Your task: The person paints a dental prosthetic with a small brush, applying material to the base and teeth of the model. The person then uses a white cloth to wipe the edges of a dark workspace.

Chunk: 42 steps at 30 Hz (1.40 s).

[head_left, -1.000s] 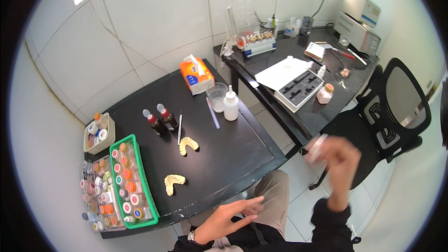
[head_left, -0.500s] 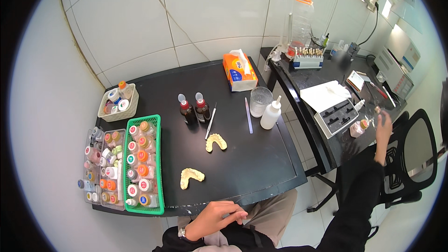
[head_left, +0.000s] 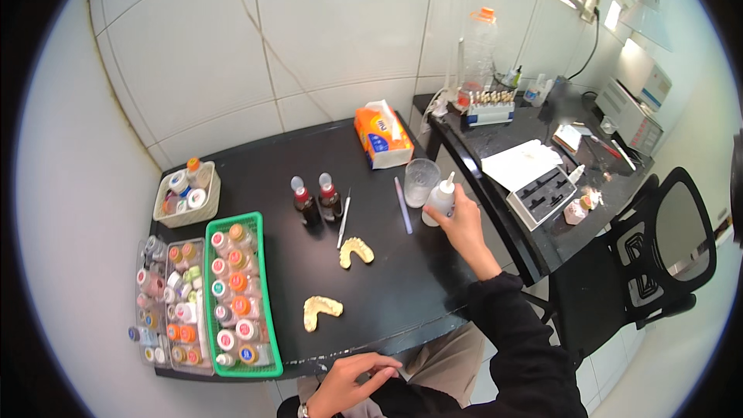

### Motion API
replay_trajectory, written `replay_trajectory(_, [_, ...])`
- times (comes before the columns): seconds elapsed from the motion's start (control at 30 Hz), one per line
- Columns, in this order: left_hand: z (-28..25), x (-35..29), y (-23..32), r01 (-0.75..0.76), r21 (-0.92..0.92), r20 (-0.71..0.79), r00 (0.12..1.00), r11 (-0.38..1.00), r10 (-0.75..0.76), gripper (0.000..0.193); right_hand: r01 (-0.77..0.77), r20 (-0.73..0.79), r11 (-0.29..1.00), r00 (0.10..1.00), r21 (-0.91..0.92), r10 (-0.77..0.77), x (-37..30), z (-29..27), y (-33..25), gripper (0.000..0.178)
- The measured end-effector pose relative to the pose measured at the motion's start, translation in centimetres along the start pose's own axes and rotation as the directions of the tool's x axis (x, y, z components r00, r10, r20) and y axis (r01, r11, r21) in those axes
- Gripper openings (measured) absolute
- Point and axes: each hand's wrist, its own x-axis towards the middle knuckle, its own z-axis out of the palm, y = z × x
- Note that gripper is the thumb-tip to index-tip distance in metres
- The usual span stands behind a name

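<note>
My right hand (head_left: pixel 463 224) reaches over the black table (head_left: pixel 418 294) and closes around a small white squeeze bottle (head_left: pixel 438 201) with a pointed nozzle. A clear plastic cup (head_left: pixel 420 181) stands just left of that bottle. My left hand (head_left: pixel 352 378) rests at the table's near edge, fingers loosely curled, holding nothing. Two yellowish dental casts lie on the table, one (head_left: pixel 355 251) near the middle and one (head_left: pixel 320 310) closer to me. Two dark dropper bottles (head_left: pixel 316 198) stand behind them, with a thin metal tool (head_left: pixel 343 218) and a blue pen-like stick (head_left: pixel 403 205) beside.
A green tray (head_left: pixel 258 297) of several small jars sits at the left, with clear boxes (head_left: pixel 164 302) of more jars and a small basket (head_left: pixel 186 193). An orange tissue pack (head_left: pixel 381 135) lies at the back. A second desk (head_left: pixel 542 147) and a black chair (head_left: pixel 658 255) stand to the right.
My right hand has swung in from the right-hand desk to the white squeeze bottle. My view has turned left toward the black table. My left hand stays at the near edge.
</note>
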Motion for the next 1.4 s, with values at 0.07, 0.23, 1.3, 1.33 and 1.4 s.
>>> replay_trajectory(0.07, [-0.4,-0.8,0.4,0.056,-0.08,-0.014,0.998,0.995,-0.057,0.018,0.006,-0.007,1.0,1.0,0.003,-0.006,0.7,-1.1,-1.8,0.052])
replay_trajectory(0.23, [-0.1,1.3,0.3,-0.093,-0.077,0.015,0.995,0.993,0.094,0.015,0.011,-0.221,0.997,0.975,-0.073,-0.027,11.7,-9.1,-0.1,0.054])
replay_trajectory(1.3, [-2.2,-2.1,-1.9,0.157,0.491,-0.709,0.643,0.857,0.289,0.039,0.124,0.129,0.977,0.986,-0.176,-0.102,14.4,-4.0,0.8,0.063])
replay_trajectory(1.33, [-2.3,-2.3,-2.2,0.181,0.511,-0.686,0.675,0.84,0.272,0.042,0.075,0.097,0.969,0.994,-0.236,-0.053,15.7,-5.0,2.0,0.064])
replay_trajectory(1.4, [-2.0,-2.7,-2.1,0.195,0.425,-0.712,0.675,0.884,0.193,0.039,0.041,0.04,0.94,0.999,-0.339,-0.03,18.0,-6.6,4.4,0.066])
